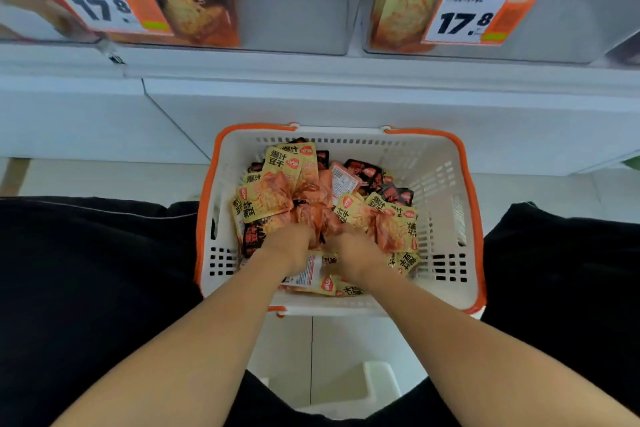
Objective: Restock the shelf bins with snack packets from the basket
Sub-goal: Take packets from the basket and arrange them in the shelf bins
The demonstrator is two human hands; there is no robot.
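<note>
Both hands, left hand point(289, 246) and right hand point(356, 250), grip yellow packets point(277, 191) in basket point(446, 163).

Two orange-and-white price tags point(107, 5) point(479, 15), both reading 17.8, clipped up top. White stool point(379, 378) on the pale floor tiles point(287, 350) near the bottom edge, black trousers point(86, 288) either side.

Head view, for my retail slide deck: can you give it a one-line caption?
Both hands, left hand and right hand, gather yellow snack packets in the orange-rimmed basket below the shelf bins.
</note>
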